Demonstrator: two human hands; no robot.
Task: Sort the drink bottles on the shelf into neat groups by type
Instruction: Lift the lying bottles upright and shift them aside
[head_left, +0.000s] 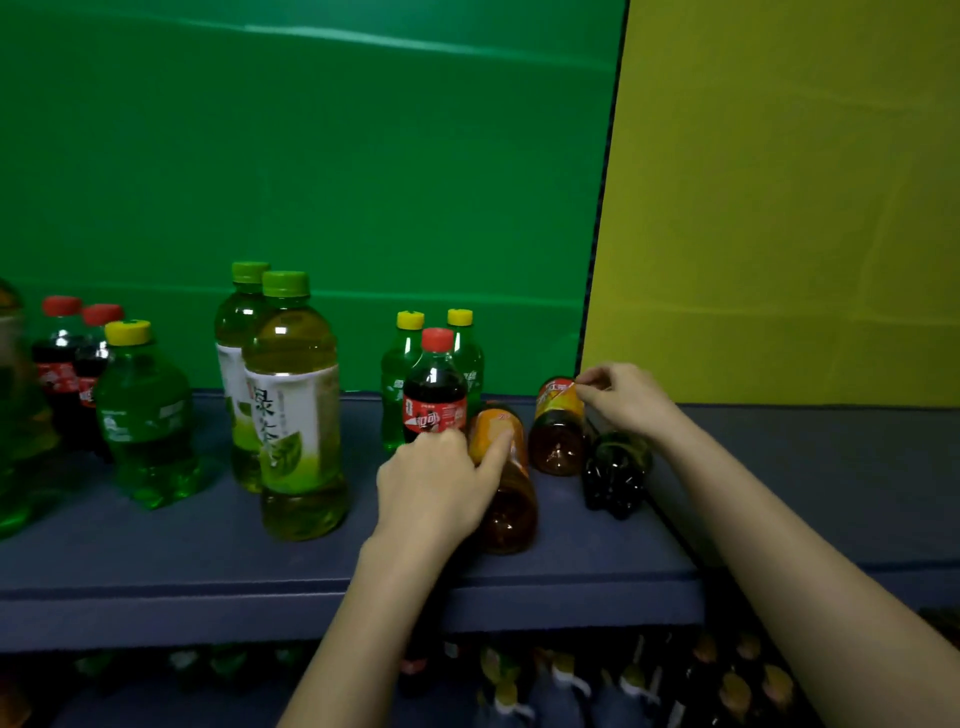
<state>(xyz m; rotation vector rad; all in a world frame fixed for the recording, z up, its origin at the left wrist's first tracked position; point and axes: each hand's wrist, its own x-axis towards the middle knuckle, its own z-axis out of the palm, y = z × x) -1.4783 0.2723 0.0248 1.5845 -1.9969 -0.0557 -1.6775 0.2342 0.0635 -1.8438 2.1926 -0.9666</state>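
Near the dark blue shelf's (156, 551) right end, the left hand (436, 488) is gripping a lying amber plastic tea bottle (511, 499); the right hand (623, 397) is pinching another amber tea bottle's (558, 426) orange-labelled top.

The front green tea bottle (298, 410) reads "绿茶" on its white label; the cola bottle (435, 400) at 3 o'clock reads "可口".

Standing upright along the dark blue shelf (156, 545): two tall green-capped pale tea bottles (296, 410) mid-shelf, small green yellow-capped soda bottles (145, 415), red-capped dark cola bottles (435, 395). Lying toppled near the right end: two amber orange-labelled tea bottles (558, 431), one dark bottle (615, 475).
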